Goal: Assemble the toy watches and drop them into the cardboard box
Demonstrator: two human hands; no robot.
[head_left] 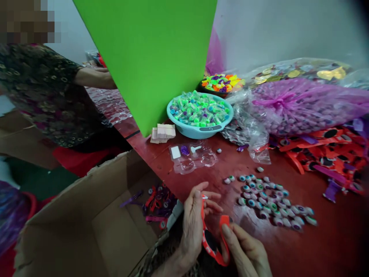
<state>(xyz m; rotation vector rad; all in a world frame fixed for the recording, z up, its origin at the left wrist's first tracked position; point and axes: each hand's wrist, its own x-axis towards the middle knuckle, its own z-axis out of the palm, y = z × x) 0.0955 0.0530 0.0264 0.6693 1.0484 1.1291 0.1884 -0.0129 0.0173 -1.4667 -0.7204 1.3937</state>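
Observation:
Both hands hold one orange and black card piece (pixel 211 240) low over the front edge of the dark red table (pixel 323 246). My left hand (pixel 194 221) grips its left side, thumb and fingers curled round the top end. My right hand (pixel 245 250) pinches its right side from below. Just to the right lies a heap of several small round eye-like discs (pixel 269 200). Beyond the hands sits a clear plastic blister tray (pixel 193 156) holding a few small parts.
An open cardboard box (pixel 86 219) at the left holds several orange and purple pieces. A blue bowl (pixel 198 130) of green tubes, a green board (pixel 147 54), bags of purple items (pixel 300 105) and orange cards (pixel 325 148) crowd the table. Another person (pixel 49 92) stands at left.

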